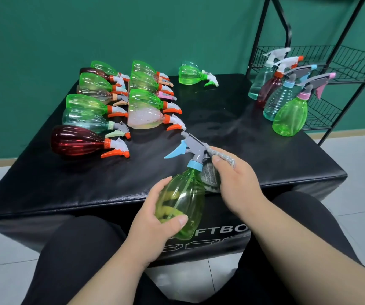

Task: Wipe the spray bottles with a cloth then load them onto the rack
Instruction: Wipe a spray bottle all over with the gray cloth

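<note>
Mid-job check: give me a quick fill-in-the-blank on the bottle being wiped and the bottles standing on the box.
The left hand grips the yellow-green translucent plastic spray bottle by its ____. The right hand holds the grey cloth against that bottle's sprayer head, whose trigger is light ____. ____ upright bottles stand at the right side of the black padded box, in front of the black wire rack.
Missing words: body; blue; four.

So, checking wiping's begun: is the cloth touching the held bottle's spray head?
Touching. The head view shows the grey cloth, held in the right hand, lying against the back of the green bottle's spray head.
</note>
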